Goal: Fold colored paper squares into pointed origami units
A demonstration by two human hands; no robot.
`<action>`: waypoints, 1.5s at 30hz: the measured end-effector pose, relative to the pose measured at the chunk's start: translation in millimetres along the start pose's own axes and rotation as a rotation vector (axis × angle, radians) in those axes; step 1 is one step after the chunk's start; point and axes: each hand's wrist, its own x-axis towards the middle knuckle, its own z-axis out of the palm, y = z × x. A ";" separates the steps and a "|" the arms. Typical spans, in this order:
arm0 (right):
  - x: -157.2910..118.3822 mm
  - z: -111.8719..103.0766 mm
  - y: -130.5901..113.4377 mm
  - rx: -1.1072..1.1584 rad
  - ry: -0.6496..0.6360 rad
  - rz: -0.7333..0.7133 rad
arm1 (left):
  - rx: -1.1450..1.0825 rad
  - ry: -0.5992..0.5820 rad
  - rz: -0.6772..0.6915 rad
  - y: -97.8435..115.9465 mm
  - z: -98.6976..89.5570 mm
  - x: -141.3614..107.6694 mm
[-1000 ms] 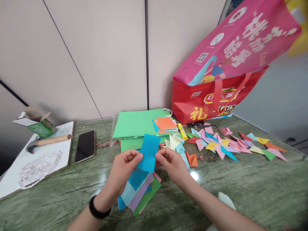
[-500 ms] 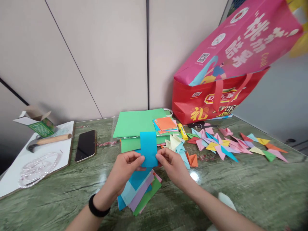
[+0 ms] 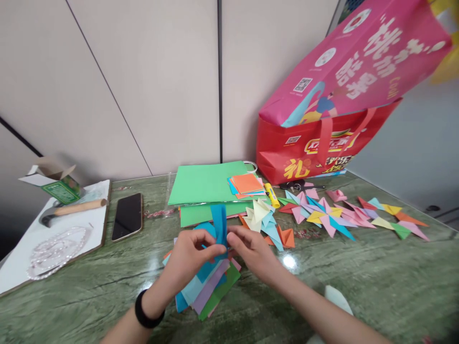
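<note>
Both hands (image 3: 191,253) (image 3: 253,248) at folded blue paper (image 3: 219,220)

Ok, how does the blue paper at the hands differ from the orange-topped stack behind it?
The blue paper is held up in the left hand, with the right hand at its edge; the orange-topped stack lies on a green sheet.
The blue paper looks folded into a narrow strip; the stack's top sheet is flat and roughly square.
The blue paper is one colour; the stack shows several.
Both are coloured paper.
</note>
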 end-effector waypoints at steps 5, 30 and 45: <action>0.6 0.7 -0.4 0.077 -0.004 -0.001 | 0.061 -0.082 0.051 -1.9 1.4 0.3; -5.5 -4.7 -2.1 -0.171 0.196 -0.157 | -0.243 0.052 -0.112 -2.7 -9.7 3.2; -2.9 -5.8 1.0 -0.305 0.205 -0.333 | -0.391 0.120 0.003 1.6 -10.1 3.7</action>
